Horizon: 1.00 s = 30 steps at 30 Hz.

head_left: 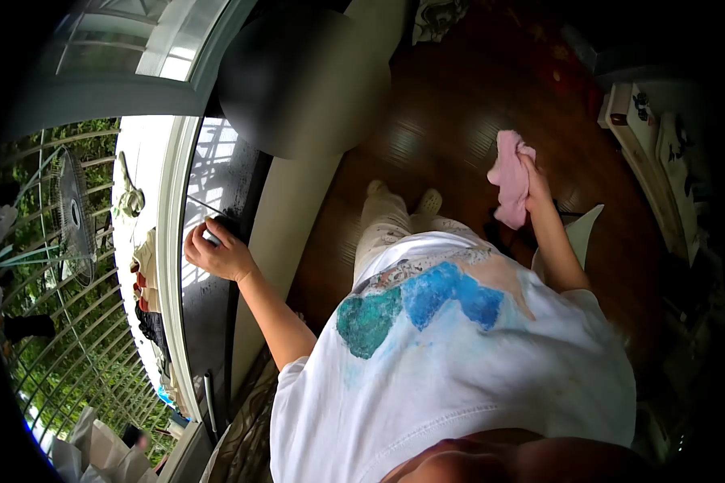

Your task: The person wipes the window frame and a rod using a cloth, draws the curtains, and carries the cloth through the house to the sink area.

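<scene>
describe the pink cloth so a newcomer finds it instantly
Start at the dark wooden floor ahead of the person's white shirt. Above it, the raised right hand grips a pink cloth hanging crumpled. It is the only pink thing over the floor.

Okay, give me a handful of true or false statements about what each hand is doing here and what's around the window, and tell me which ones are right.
1. The right hand grips a pink cloth. True.
2. The left hand hangs free at the person's side. False: it rests on the dark window sill, closed around a small object I cannot identify.
3. The pink cloth is pressed against the window glass. False: it is held out over the wooden floor, away from the window.
4. A fan stands outside the window. True.
5. The person's shirt is plain black. False: it is white with a blue and teal print.
</scene>
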{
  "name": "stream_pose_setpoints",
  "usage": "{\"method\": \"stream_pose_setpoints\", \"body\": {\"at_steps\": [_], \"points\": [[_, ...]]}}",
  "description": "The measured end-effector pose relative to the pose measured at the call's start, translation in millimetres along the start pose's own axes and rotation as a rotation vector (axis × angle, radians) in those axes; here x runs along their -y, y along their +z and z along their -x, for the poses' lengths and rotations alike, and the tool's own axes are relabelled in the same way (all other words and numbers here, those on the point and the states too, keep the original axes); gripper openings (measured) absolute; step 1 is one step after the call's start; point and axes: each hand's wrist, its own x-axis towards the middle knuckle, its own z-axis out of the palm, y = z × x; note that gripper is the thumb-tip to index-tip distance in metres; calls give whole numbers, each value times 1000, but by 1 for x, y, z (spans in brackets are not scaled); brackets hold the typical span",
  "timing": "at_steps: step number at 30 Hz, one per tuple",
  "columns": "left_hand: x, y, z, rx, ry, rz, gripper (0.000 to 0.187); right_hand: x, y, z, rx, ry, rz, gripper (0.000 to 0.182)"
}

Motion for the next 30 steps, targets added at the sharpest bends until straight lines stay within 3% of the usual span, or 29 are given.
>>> {"method": "stream_pose_setpoints", "body": {"at_steps": [2,10,14,16,18,20,22,24,26,28,30], "points": [[4,-1,2,0,4,-13,20,11,23,-9,9,-1,-39,51],[2,0,3,-18,-10,-49,17,107,152,-21,276,-329,82,46],[-2,-2,2,-52,-24,-90,15,159,253,0,423,-948,259,39],[-5,-3,0,-34,-33,-105,13,164,304,2,621,-1111,375,39],[-11,-4,-3,-26,-52,-120,9,197,346,60,700,-1380,1031,42],[-11,-4,-3,-8,-77,-139,8,148,387,34,920,-1726,887,43],[-7,-3,-1,17,-100,-146,7,143,401,29,898,-1714,900,42],[-10,-3,-1,47,-164,-140,7,181,409,26,934,-1652,948,38],[-10,-4,-1,53,-173,-159,8,204,420,-26,764,-1515,1030,39],[-13,-2,-2,39,-184,-175,9,247,431,-95,523,-1629,1053,39],[-21,1,-4,-15,-228,-237,11,300,423,-107,232,-1565,1126,35]]}}
